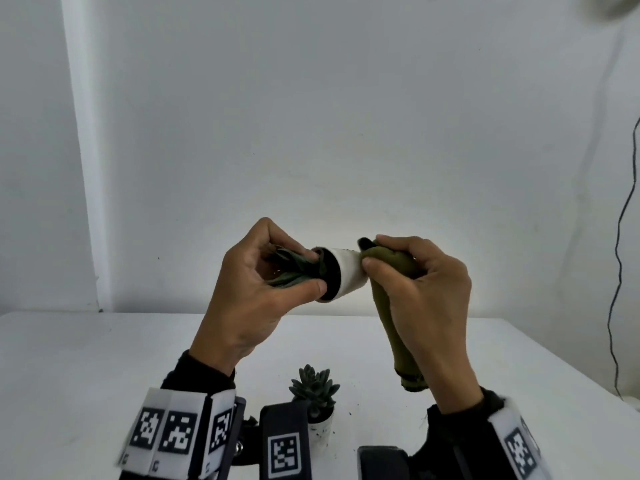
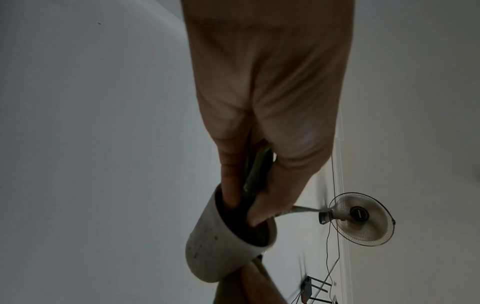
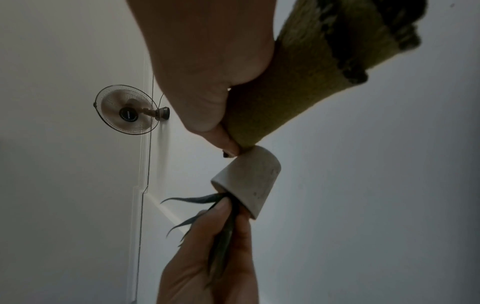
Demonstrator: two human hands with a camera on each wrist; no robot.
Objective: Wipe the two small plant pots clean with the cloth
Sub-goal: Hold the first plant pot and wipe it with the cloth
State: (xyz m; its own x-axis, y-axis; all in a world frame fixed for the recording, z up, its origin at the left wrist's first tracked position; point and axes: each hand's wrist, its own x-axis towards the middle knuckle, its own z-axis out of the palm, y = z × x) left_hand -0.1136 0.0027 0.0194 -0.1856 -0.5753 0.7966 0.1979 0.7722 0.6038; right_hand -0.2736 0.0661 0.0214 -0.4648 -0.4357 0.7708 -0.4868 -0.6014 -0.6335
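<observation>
**Plant pot held on its side and met by the cloth**

The white plant pot (image 1: 348, 271) is held in the air at the centre of the frame, above the bench (image 1: 104, 358), tipped sideways with its mouth turned to the left. At the left, the left hand (image 1: 249, 289) is curled at that mouth: its fingers (image 1: 311, 289) are pinched on the rim, and the plant's long green leaves (image 1: 289, 268) are enclosed in the palm. To the right of the pot, its base is touched by the olive-green cloth (image 1: 394, 268), which is bunched in the right hand (image 1: 426, 306); the fingers (image 1: 372, 264) of that hand are pressed together round the fabric, and the loose end is left hanging below the hand. In the lower middle of the frame, a second small white pot (image 1: 320, 427) with a succulent is seen upright on the bench, between the two wrists. A dark cable (image 1: 620, 271) is seen on the wall at the far right.
</observation>
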